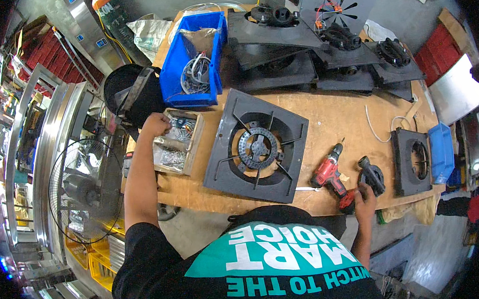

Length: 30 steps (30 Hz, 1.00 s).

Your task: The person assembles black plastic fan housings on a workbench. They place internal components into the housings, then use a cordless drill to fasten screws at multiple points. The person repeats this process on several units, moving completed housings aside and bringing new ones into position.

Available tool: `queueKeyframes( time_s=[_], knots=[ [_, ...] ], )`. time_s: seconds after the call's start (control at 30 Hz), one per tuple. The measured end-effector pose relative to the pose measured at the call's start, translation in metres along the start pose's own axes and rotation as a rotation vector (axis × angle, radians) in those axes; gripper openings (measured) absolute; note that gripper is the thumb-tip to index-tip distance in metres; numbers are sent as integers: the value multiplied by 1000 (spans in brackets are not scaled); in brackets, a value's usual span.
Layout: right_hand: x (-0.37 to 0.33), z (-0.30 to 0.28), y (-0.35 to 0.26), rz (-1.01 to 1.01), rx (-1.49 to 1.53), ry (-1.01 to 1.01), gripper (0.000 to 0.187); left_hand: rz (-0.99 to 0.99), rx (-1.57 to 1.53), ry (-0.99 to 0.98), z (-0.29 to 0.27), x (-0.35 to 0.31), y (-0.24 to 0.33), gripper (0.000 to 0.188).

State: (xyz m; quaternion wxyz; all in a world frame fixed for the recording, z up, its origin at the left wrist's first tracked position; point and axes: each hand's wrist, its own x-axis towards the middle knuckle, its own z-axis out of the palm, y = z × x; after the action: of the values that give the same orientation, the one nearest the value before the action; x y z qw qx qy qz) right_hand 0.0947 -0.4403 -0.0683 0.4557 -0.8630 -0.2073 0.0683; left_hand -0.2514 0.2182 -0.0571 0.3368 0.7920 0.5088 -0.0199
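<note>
My left hand (pixel 156 125) is at the rim of a small wooden box (pixel 195 144) split into two compartments, its fingers curled together. Any piece between those fingertips is hidden. Loose screws (pixel 181 129) lie in the far compartment, and more small fasteners (pixel 170 158) fill the near one. My right hand (pixel 365 200) rests at the table's front edge, fingers loosely apart, beside the battery end of a red and black cordless drill (pixel 327 173). Just beyond it lies a black burner fitting (pixel 371 176). Between my arms, a black gas stove top (pixel 223 151) with a round burner (pixel 257 147) lies tilted on the table.
A blue bin (pixel 169 82) with coiled wires stands beyond the wooden box. Several black stove units (pixel 270 37) are stacked at the back. Another stove unit (pixel 402 162) and a light-blue tray (pixel 441 153) sit at the right edge. A fan (pixel 85 187) stands left of the table.
</note>
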Motion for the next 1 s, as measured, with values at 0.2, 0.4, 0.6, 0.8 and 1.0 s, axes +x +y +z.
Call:
queueKeyframes(
  time_s=[0.2, 0.4, 0.6, 0.8, 1.0],
  knots=[
    [20, 10, -16, 26, 16, -160, 31, -51, -544, 27, 1, -25, -11, 21],
    [23, 14, -20, 56, -6, -206, 32, -65, -712, 54, 8, -32, -5, 27],
    [9, 8, -25, 16, -57, -187, 31, -43, -937, 80, 11, -40, 5, 27],
    [12, 37, -102, -34, 65, -185, 34, 206, -1107, 29, 43, -121, 99, 21],
    [14, 120, -209, -215, 424, -740, 32, 303, -659, -487, 114, -223, 202, 16]
  ],
)
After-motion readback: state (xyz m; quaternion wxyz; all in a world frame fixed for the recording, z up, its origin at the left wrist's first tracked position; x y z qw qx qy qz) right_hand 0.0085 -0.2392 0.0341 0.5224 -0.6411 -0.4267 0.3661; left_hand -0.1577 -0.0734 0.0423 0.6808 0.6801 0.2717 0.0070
